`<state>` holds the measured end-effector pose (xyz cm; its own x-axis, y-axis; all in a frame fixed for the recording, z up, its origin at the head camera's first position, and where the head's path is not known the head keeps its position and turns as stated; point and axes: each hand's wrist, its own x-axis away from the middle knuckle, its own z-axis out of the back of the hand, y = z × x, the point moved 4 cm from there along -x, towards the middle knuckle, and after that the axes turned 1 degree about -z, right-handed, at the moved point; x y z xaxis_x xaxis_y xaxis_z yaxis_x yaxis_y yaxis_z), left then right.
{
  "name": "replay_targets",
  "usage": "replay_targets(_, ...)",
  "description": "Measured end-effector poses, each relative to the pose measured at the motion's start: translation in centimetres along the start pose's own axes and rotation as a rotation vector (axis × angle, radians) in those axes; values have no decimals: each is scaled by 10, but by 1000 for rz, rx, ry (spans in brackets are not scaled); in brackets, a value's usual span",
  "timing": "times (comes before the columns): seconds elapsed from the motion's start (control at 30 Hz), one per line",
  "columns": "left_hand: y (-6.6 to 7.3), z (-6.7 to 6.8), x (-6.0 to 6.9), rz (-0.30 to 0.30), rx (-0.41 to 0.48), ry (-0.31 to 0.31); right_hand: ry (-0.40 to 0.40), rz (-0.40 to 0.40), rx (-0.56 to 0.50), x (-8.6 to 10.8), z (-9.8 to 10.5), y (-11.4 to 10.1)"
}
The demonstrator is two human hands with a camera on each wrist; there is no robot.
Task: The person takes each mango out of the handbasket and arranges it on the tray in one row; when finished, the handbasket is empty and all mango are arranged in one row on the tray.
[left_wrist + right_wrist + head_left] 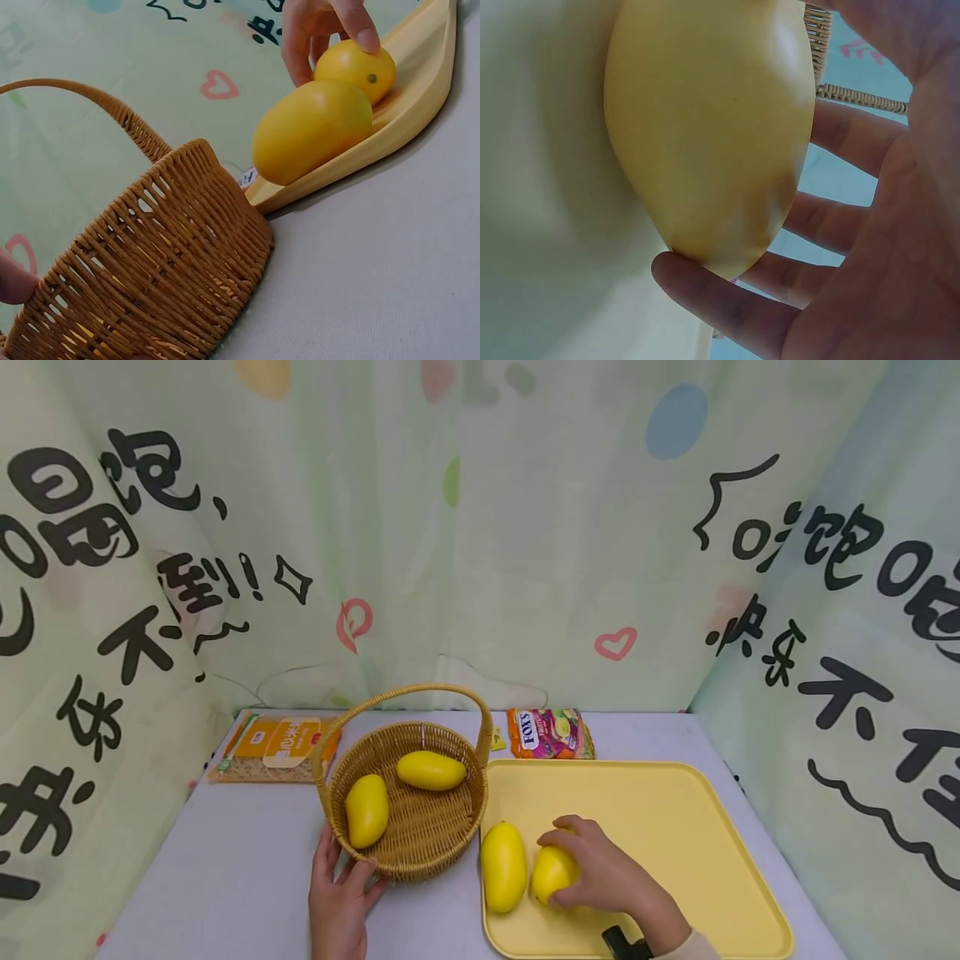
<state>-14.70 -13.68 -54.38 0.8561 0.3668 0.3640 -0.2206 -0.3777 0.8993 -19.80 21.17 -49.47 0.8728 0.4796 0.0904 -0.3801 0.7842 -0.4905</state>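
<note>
A brown wicker basket with an arched handle stands on the table, holding two yellow mangoes, one mango at its left and another mango at the back. My left hand holds the basket's near left side, its thumb at the rim. On the yellow tray to the right, a mango lies by the left edge. Just right of it, my right hand grips another mango, with fingers round its far end and side. In the left wrist view, these two mangoes appear close together.
Behind the basket at left lies an orange bag of grain. A purple and orange FOX'S candy bag sits behind the tray. Printed curtains enclose the white table at the back and sides.
</note>
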Motion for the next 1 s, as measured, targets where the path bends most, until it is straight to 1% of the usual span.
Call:
replay_targets(0.23,0,0,0,-8,8,-1,-22,23,37,-1,0,0)
replay_targets(0.37,0,0,1,-10,6,0,-28,30,30,0,1,-2)
replay_targets(0.57,2,-1,1,-3,0,-3,-28,22,-15,1,5,-7)
replay_targets(0.73,2,-2,1,-3,-1,-7,-28,-3,-34,0,7,-8)
replay_targets(1.0,0,0,0,-7,-3,-8,5,-11,-8,2,13,-12)
